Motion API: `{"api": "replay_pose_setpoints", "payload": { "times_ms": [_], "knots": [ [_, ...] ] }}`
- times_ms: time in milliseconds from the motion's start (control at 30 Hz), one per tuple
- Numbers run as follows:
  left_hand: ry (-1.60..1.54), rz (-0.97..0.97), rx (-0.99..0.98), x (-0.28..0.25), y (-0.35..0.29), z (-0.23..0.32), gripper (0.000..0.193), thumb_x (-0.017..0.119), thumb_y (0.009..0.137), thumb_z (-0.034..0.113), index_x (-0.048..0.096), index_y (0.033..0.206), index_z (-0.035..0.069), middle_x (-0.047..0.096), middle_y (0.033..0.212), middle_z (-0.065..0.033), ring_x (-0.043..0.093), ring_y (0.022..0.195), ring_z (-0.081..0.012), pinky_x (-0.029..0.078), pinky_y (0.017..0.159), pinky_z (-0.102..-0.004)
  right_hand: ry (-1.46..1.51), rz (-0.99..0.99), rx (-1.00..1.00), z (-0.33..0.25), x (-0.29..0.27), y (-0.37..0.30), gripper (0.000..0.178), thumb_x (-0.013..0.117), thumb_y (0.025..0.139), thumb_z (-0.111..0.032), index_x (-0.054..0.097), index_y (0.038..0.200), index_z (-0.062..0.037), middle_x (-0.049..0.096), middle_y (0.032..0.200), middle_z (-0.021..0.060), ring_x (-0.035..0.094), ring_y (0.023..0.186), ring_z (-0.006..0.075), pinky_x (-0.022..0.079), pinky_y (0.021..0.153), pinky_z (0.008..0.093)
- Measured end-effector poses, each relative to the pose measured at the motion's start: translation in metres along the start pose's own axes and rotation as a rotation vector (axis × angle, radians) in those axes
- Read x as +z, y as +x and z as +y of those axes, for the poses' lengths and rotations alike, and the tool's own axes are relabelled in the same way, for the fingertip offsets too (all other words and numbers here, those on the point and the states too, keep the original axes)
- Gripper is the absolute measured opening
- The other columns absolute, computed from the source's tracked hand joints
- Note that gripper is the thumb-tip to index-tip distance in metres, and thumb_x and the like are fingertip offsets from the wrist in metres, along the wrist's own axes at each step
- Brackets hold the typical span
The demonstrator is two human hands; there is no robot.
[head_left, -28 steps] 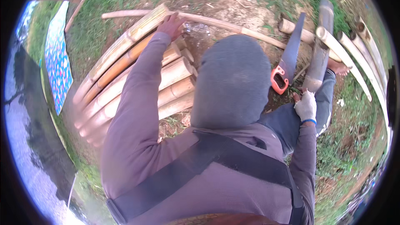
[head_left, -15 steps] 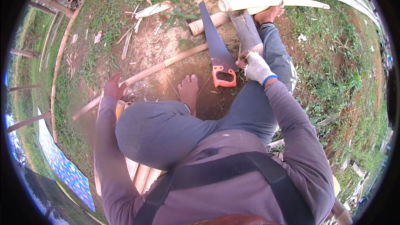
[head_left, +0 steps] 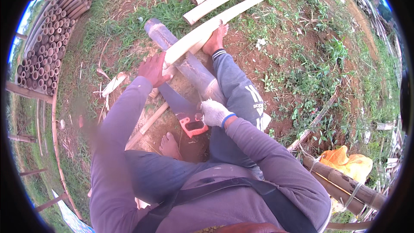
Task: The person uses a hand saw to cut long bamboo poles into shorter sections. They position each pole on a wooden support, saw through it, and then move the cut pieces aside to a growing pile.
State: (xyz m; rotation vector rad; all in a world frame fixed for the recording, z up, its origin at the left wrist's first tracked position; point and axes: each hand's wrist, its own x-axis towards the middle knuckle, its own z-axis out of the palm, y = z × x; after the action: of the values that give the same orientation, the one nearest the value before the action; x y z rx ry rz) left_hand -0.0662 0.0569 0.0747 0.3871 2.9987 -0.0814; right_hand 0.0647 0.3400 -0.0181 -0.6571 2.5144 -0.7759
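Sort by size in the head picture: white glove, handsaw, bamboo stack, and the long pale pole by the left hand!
1. Bamboo stack (largest)
2. Long pale pole
3. Handsaw
4. White glove (smallest)

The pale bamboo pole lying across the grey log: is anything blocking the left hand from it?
Nothing visible is in the way: the left hand is at the near end of the pale bamboo pole, apparently touching it.

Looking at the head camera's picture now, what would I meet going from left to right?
Stacked hollow brown bamboo tubes → bare left hand → orange saw handle → white-gloved right hand → crumpled yellow-orange bag.
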Motion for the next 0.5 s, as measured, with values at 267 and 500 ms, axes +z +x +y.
{"api": "replay_pose_setpoints", "payload": {
  "times_ms": [267,500],
  "knots": [
    [-0.132,-0.090,-0.118,0.002,0.028,-0.024,0.088,0.086,0.083,0.042,0.045,0.152,0.007,0.065,0.138,-0.0206,0.068,0.124,-0.0394,0.055,0.104,-0.0530,0.168,-0.022,0.074,-0.007,-0.038,-0.007,0.039,0.078,0.094,-0.034,0.075,0.111,0.0010,0.076,0.092,0.0257,0.075,0.096,0.0441,0.057,0.089,0.0513],
    [0.024,-0.101,-0.372,-0.063,-0.202,-0.156,0.084,0.089,0.070,0.024,0.055,0.147,0.014,0.062,0.135,-0.0161,0.065,0.122,-0.0410,0.055,0.103,-0.0547,0.168,0.119,0.028,0.019,-0.023,-0.006,0.026,0.078,0.096,-0.024,0.075,0.107,-0.0014,0.075,0.079,0.0178,0.075,0.081,0.0377,0.057,0.079,0.0480]
  ]
}}
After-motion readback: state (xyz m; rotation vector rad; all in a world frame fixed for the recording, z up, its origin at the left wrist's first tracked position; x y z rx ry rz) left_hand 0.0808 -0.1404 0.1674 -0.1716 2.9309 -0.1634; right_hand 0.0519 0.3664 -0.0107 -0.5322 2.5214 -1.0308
